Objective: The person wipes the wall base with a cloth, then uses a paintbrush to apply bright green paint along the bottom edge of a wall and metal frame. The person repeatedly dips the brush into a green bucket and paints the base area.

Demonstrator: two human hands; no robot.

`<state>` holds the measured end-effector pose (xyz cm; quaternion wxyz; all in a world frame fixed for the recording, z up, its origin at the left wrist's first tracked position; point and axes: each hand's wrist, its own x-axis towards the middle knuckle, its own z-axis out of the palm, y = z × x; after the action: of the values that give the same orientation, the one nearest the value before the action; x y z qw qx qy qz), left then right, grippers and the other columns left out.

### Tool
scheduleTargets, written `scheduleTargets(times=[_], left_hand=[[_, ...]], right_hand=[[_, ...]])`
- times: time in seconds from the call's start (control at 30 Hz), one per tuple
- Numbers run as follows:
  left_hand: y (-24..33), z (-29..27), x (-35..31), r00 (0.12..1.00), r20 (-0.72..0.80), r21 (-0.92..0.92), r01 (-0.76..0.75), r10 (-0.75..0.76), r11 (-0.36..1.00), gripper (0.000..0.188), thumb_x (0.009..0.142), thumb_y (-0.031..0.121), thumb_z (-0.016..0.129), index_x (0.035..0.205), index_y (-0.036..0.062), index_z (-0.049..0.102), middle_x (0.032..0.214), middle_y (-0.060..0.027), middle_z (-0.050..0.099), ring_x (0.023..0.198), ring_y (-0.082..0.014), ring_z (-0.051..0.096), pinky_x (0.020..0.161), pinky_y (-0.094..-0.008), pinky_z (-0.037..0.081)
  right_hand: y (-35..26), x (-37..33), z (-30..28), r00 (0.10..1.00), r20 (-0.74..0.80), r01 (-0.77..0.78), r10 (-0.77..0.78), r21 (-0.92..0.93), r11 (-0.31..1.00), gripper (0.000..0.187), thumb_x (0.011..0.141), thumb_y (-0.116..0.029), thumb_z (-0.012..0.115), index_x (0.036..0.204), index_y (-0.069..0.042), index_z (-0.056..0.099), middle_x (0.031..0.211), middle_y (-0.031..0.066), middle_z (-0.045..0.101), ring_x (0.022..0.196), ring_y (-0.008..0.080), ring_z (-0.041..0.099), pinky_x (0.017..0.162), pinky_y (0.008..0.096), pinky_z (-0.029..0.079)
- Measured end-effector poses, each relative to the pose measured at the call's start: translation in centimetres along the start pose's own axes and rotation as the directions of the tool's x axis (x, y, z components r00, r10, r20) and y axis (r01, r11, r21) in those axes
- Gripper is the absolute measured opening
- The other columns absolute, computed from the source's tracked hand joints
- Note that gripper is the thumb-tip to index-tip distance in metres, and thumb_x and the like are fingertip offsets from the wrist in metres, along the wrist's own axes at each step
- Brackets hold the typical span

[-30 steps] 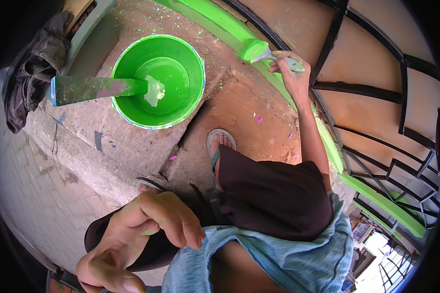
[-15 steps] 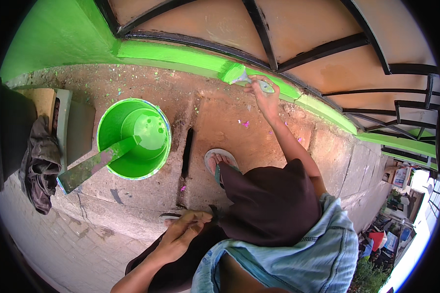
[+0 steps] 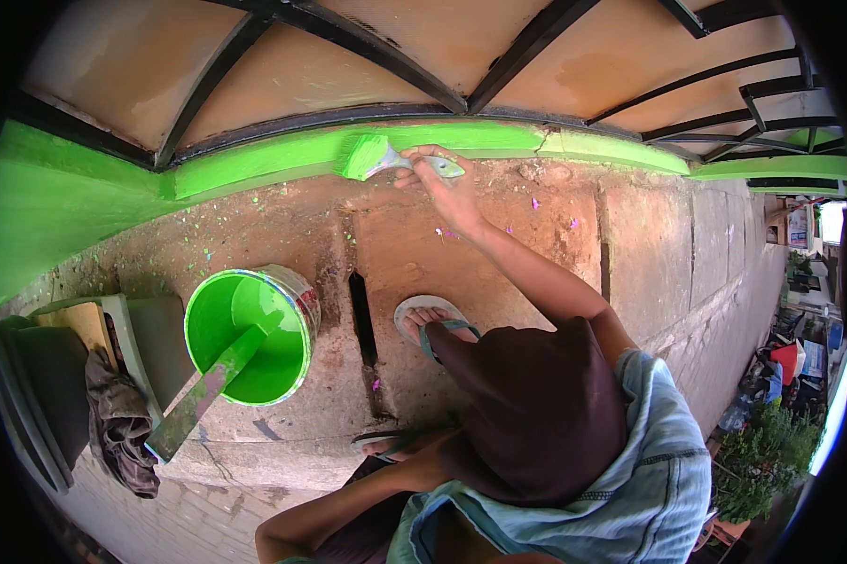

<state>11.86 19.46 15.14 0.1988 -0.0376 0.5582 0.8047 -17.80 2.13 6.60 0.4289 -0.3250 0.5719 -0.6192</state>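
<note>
**A:** What fills most of the view?

**B:** A fence of brown panels (image 3: 311, 85) in black bars, across the top. Below it run stone-coloured paving slabs (image 3: 395, 254), and between the two, a bright green ledge (image 3: 499, 141).

**A:** And the person?

**B:** One bent knee in dark brown cloth (image 3: 546, 414) rises at the lower centre, with a sandalled foot (image 3: 428, 318) just above it.

**A:** What stands nearby?

**B:** To the left, on the slabs, a bucket (image 3: 210, 324), its inside coated in green paint. A flat paddle (image 3: 188, 406) leans out over its rim, green at the lower end.

**A:** The hands?

**B:** The right hand (image 3: 452, 193) reaches forward, its grip closed around the handle of a paintbrush (image 3: 391, 160). The green bristles point left and appear to touch the ledge. The left hand is hidden behind the knee, so I cannot tell its grip.

**A:** Anything smaller?

**B:** Pink petals (image 3: 574, 224) lie scattered on the slabs.
</note>
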Motion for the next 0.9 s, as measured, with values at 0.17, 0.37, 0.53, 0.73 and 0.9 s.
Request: scheduleTargets(times=[0.17, 0.37, 0.53, 0.73, 0.9], left_hand=[[2.3, -0.5, -1.1, 0.997, -0.063, -0.184, 0.041, -0.053, 0.982, 0.048, 0.096, 0.019, 0.051, 0.137, -0.0053, 0.049, 0.144, -0.0239, 0.048, 0.136, -0.0324, 0.044, 0.115, -0.0392, 0.031], [-1.1, 1.0, 1.3, 0.967, -0.252, -0.319, -0.1, 0.017, 0.943, 0.053, 0.094, 0.02, 0.054, 0.139, -0.0056, 0.045, 0.145, -0.0235, 0.048, 0.133, -0.0314, 0.046, 0.114, -0.0397, 0.032], [-0.2, 1.0, 1.8, 0.963, -0.27, -0.361, -0.09, -0.011, 0.928, 0.054, 0.093, 0.022, 0.056, 0.139, -0.0061, 0.045, 0.143, -0.0232, 0.05, 0.131, -0.031, 0.049, 0.113, -0.04, 0.033], [0.7, 0.0, 1.2, 0.982, -0.186, -0.352, -0.028, -0.041, 0.936, 0.055, 0.094, 0.023, 0.056, 0.139, -0.006, 0.045, 0.142, -0.0232, 0.051, 0.13, -0.0307, 0.05, 0.113, -0.0398, 0.033], [1.4, -0.4, 1.4, 0.988, -0.151, -0.345, -0.026, -0.028, 0.938, 0.055, 0.094, 0.024, 0.057, 0.138, -0.006, 0.045, 0.141, -0.0232, 0.051, 0.129, -0.0305, 0.05, 0.113, -0.0396, 0.033]], right_hand=[[0.2, -0.1, -4.8, 0.98, -0.199, -0.021, 0.014, -0.03, 0.999, 0.023, 0.1, -0.013, 0.057, 0.114, 0.005, 0.062, 0.105, 0.0187, 0.068, 0.082, 0.0247, 0.072, 0.077, 0.0343, 0.061], [-1.9, -3.4, -10.2, 0.913, -0.409, -0.046, -0.002, -0.108, 0.993, 0.024, 0.101, -0.015, 0.057, 0.113, 0.005, 0.063, 0.1, 0.0179, 0.068, 0.081, 0.0239, 0.072, 0.079, 0.0328, 0.06], [-0.9, -0.8, -2.8, 0.989, -0.15, 0.005, -0.002, 0.019, 1.0, 0.022, 0.101, -0.014, 0.056, 0.114, 0.003, 0.062, 0.103, 0.0161, 0.069, 0.084, 0.0249, 0.072, 0.077, 0.0332, 0.061], [0.5, 0.1, -6.7, 0.981, -0.193, -0.037, 0.028, -0.044, 0.998, 0.024, 0.101, -0.015, 0.057, 0.117, 0.002, 0.061, 0.105, 0.0175, 0.069, 0.084, 0.0262, 0.073, 0.077, 0.0352, 0.061], [-2.1, -3.7, -18.8, 0.813, -0.581, -0.062, -0.027, -0.132, 0.989, 0.028, 0.101, -0.019, 0.057, 0.115, 0.004, 0.063, 0.096, 0.0175, 0.07, 0.08, 0.0246, 0.072, 0.077, 0.0343, 0.061]])
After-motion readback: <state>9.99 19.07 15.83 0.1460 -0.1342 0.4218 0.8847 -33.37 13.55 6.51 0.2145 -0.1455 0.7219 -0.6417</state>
